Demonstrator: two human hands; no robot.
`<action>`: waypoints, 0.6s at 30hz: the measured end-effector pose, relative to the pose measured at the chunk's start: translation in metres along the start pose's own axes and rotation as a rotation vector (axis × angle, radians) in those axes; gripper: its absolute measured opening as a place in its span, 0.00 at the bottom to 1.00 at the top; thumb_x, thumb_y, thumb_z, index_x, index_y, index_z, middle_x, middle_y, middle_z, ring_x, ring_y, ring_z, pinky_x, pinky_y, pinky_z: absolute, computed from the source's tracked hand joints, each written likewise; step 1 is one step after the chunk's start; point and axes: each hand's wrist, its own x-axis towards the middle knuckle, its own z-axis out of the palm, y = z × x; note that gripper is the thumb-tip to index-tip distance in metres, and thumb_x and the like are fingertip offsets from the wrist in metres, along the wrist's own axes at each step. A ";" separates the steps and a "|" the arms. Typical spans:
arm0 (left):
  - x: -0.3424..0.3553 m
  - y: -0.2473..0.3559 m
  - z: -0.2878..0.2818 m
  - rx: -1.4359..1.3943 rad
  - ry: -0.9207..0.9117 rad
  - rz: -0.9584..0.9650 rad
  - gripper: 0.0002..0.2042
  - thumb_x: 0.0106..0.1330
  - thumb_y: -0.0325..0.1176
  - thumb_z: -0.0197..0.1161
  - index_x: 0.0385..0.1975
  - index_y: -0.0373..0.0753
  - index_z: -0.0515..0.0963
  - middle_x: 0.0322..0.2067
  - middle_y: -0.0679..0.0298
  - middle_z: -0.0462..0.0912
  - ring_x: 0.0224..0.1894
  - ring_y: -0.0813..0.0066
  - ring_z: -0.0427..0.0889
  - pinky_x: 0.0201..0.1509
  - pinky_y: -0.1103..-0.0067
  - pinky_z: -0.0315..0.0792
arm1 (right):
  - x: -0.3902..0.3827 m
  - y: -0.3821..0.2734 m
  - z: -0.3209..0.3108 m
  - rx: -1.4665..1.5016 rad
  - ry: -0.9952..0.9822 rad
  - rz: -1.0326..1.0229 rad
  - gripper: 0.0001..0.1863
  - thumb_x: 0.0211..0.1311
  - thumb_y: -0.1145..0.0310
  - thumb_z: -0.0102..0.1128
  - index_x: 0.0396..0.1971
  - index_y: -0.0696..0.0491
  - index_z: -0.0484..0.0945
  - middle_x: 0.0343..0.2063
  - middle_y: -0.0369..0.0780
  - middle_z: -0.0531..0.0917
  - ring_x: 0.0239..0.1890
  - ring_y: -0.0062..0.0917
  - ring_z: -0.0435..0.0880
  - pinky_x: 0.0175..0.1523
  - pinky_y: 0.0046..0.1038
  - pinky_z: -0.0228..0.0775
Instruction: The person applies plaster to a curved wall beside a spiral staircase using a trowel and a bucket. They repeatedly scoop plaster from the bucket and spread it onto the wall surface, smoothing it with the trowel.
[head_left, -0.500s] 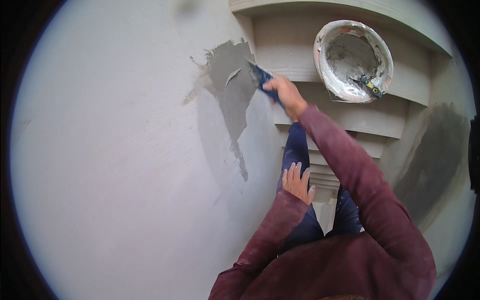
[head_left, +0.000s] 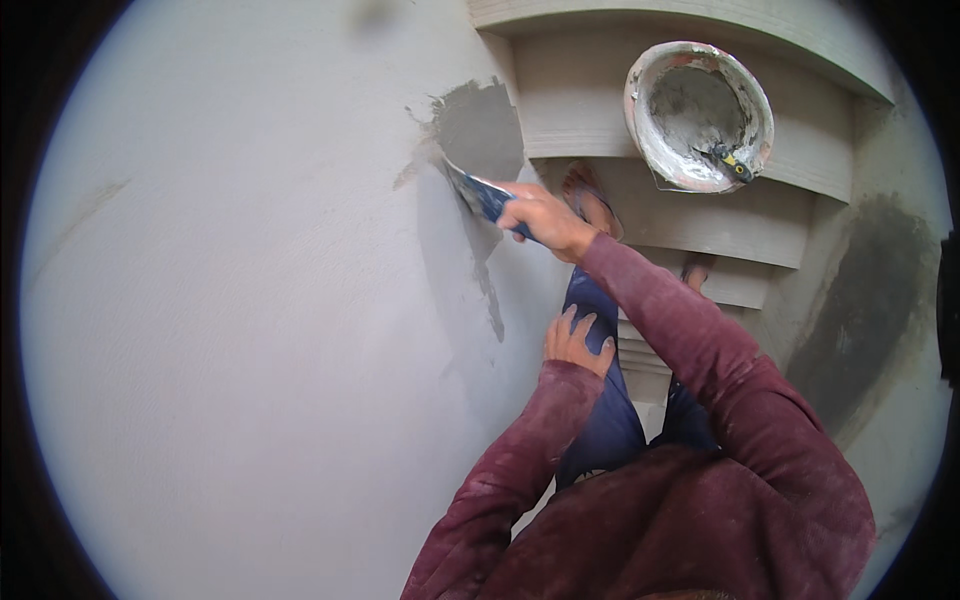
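Note:
My right hand (head_left: 538,217) is closed round the blue handle of a wide putty knife (head_left: 482,195). The knife's blade meets the wall at the left edge of a dark grey patch of wet filler (head_left: 481,130). That patch tapers downward into a thin ragged streak. My left hand (head_left: 578,342) rests on my left thigh with its fingers spread, holding nothing. On the stairs at the upper right stands a white bucket (head_left: 640,125), its inside smeared with grey filler. A smaller black and yellow tool (head_left: 735,163) leans inside it, by the lower right rim.
Pale stair treads (head_left: 720,225) run down between the left wall (head_left: 250,300) and the right wall. Another long dark patch (head_left: 865,310) marks the right wall. My bare left foot (head_left: 588,195) in a sandal is on a step below the bucket.
My right hand has swept the putty knife left and slightly down across the patch. The curved ridge of filler is gone from its middle. My left hand remains on my thigh.

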 end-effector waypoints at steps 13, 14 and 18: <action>0.044 0.021 -0.037 0.009 -0.362 -0.024 0.20 0.49 0.43 0.62 0.42 0.43 0.78 0.51 0.59 0.73 0.58 0.59 0.64 0.64 0.66 0.55 | 0.009 0.021 0.068 -0.786 0.482 -0.750 0.32 0.47 0.68 0.49 0.59 0.52 0.66 0.54 0.39 0.73 0.38 0.21 0.73 0.47 0.23 0.68; 0.042 0.008 -0.037 0.000 -0.321 -0.026 0.19 0.49 0.43 0.62 0.42 0.43 0.78 0.51 0.59 0.73 0.58 0.59 0.65 0.64 0.66 0.55 | -0.004 0.015 0.083 -0.764 0.390 -0.729 0.32 0.47 0.68 0.48 0.59 0.52 0.65 0.56 0.40 0.72 0.38 0.21 0.74 0.49 0.23 0.68; 0.032 -0.014 -0.018 -0.033 -0.040 -0.015 0.19 0.49 0.43 0.62 0.40 0.43 0.79 0.50 0.59 0.73 0.58 0.60 0.65 0.64 0.67 0.55 | -0.033 -0.026 0.036 -0.265 0.033 -0.215 0.35 0.46 0.69 0.48 0.61 0.50 0.63 0.44 0.37 0.78 0.28 0.19 0.72 0.39 0.20 0.68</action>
